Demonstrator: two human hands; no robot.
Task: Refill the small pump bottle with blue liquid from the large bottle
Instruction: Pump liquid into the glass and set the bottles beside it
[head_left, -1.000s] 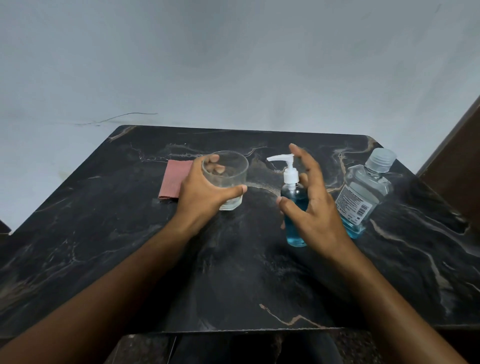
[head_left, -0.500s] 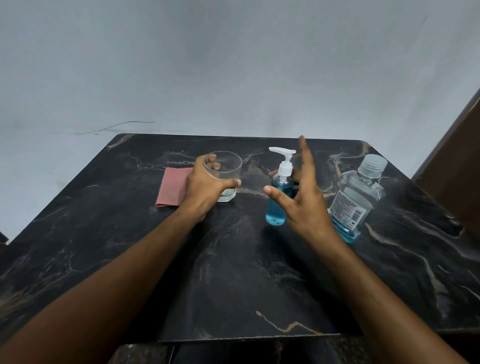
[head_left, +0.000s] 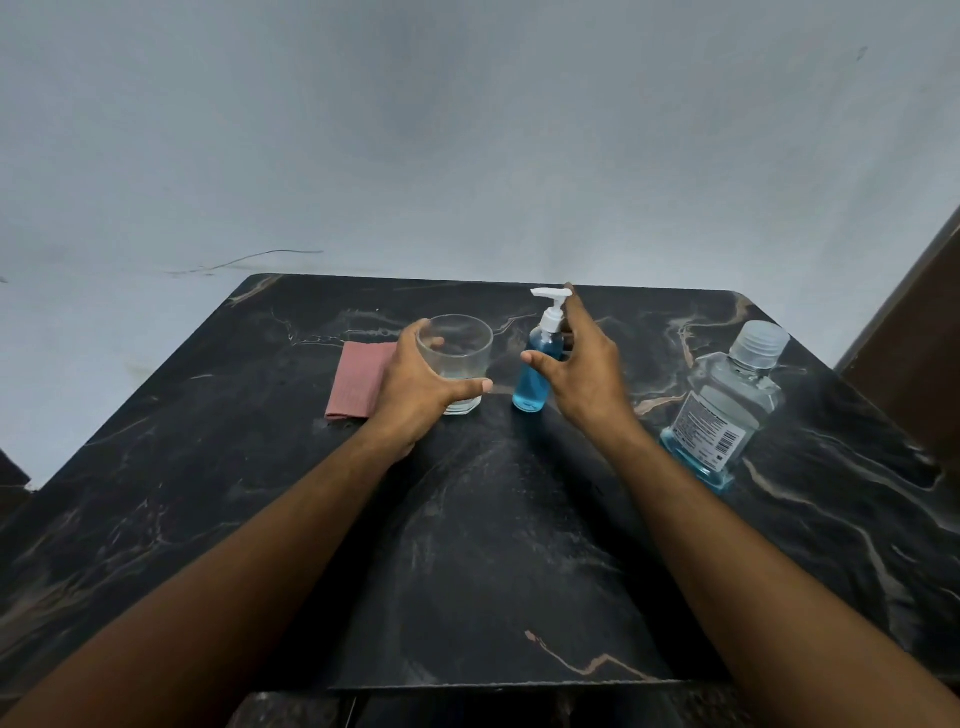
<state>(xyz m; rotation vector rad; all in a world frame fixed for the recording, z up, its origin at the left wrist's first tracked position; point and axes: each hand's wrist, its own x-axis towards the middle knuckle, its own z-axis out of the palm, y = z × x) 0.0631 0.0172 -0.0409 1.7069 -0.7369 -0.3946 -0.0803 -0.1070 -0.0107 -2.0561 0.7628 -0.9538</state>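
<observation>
The pump bottle (head_left: 537, 364) stands upright on the dark marbled table (head_left: 493, 545), near its far edge; it is the landmark here. It holds blue liquid up to its shoulder, and its white pump head points left.

Just right of the pump bottle is the right hand (head_left: 587, 374), seen from the back. Its fingers (head_left: 574, 312) are straight and spread wide: the forefinger reaches up beside the pump head, and the thumb stretches across in front of the bottle's body. They are at the bottle but not curled round it, and I cannot tell whether they touch it.

Just left of the pump bottle stands a clear glass (head_left: 457, 364). The left hand (head_left: 415, 389) holds it, thumb across the near side low down, fingers curled round the far side and showing through the wall.

Left of the glass, partly under that hand, a folded pink cloth (head_left: 358, 379) lies flat.

Well to the right of the pump bottle stands the large bottle (head_left: 724, 410), capped, with only a little blue liquid at its bottom and its label facing the viewer.
</observation>
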